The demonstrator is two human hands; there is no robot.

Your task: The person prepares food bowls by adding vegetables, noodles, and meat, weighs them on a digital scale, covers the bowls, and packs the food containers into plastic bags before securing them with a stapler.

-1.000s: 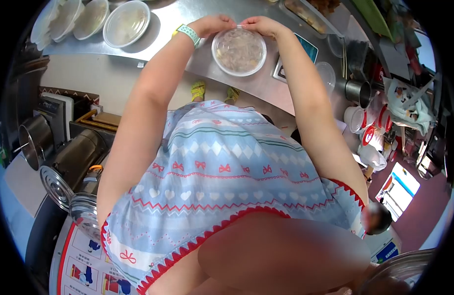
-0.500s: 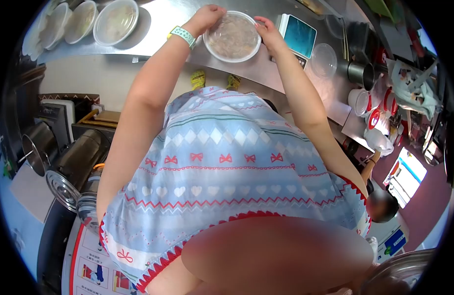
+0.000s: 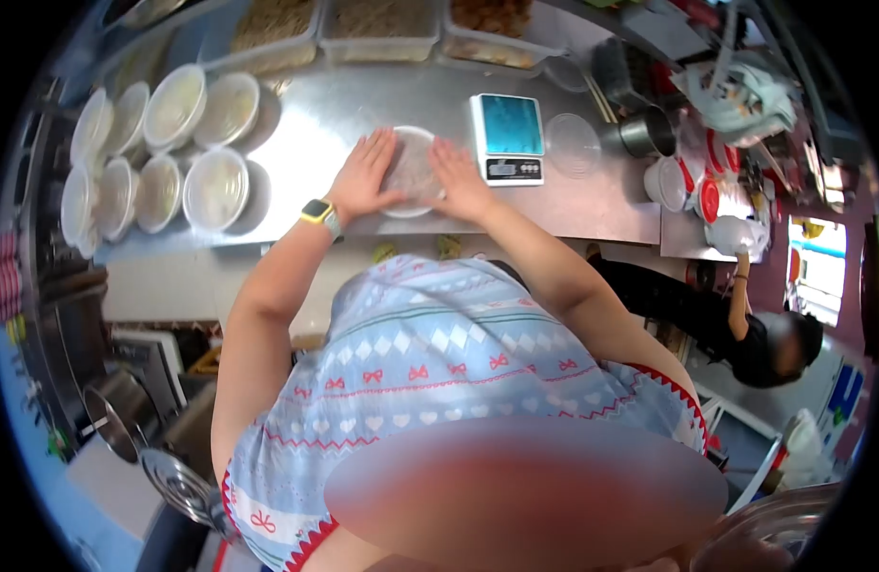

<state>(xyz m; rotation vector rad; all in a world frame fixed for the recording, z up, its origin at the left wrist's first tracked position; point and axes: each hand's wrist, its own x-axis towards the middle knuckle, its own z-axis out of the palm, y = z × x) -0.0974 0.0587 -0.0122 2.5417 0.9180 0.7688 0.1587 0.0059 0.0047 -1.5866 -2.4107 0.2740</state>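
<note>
A round, clear plastic takeaway container [image 3: 413, 175] with a lid stands near the front edge of the metal counter, pale food dimly showing through the top. My left hand [image 3: 363, 177] lies flat on the left side of the lid, fingers stretched out. From the other side, my right hand [image 3: 461, 183] rests on the lid's right part, also flat and open. Just right of my right hand stands a white kitchen scale [image 3: 513, 170] with a blue-green top. Beyond the scale lies a loose clear lid [image 3: 573, 146].
Several lidded containers [image 3: 216, 190] stand grouped on the counter's left. Along the back are food tubs [image 3: 380, 48]. A metal pot [image 3: 647, 132] and white tubs [image 3: 665, 183] stand to the right. Another person [image 3: 716, 319] in dark clothes is at the far right.
My hands have gone from the container's rim on either side to lying flat on its lid. The view has tilted, showing more of the counter and the tubs behind.
</note>
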